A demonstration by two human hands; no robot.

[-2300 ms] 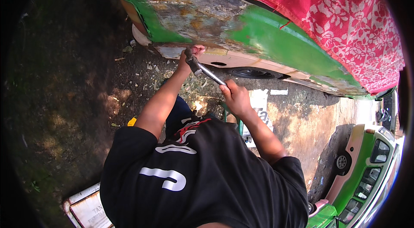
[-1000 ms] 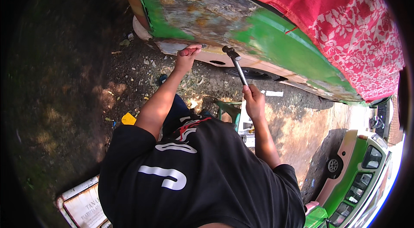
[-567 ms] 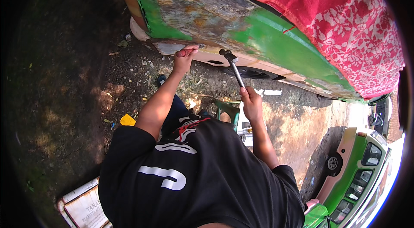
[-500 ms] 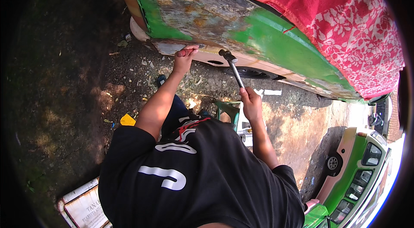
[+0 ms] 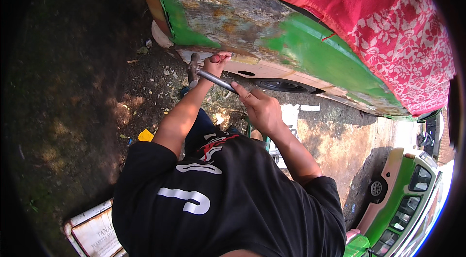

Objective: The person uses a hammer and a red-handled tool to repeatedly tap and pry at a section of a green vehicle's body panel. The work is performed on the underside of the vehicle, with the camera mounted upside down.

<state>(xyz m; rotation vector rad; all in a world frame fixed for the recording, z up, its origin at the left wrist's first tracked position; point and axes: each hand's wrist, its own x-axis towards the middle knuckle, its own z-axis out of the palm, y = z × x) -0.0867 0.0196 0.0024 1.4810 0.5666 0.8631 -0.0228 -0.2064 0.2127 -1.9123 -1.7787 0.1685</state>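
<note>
My left hand (image 5: 212,67) is closed around a red-handled tool (image 5: 215,58), perhaps a chisel or screwdriver. Its thin tip points at the lower edge of a worn green vehicle body (image 5: 301,38); whether it touches is too small to tell. In my right hand (image 5: 264,111) is a hammer (image 5: 216,80) with a metal shaft, gripped near the shaft's end. The hammer's head is just left of my left hand, beside the butt of the red handle. Bare, rusty, scraped patches cover much of the panel above my hands.
A red floral cloth (image 5: 388,33) drapes over the vehicle at upper right. Under the body shows a dark wheel (image 5: 281,85). Another green and pink van (image 5: 398,203) stands at lower right. A white framed panel (image 5: 94,232) lies lower left, and a yellow scrap (image 5: 145,135) lies on the dirt.
My right hand has swung the hammer leftward, its head going from right of my left hand to left of it. My left hand keeps the red-handled tool at the body's edge.
</note>
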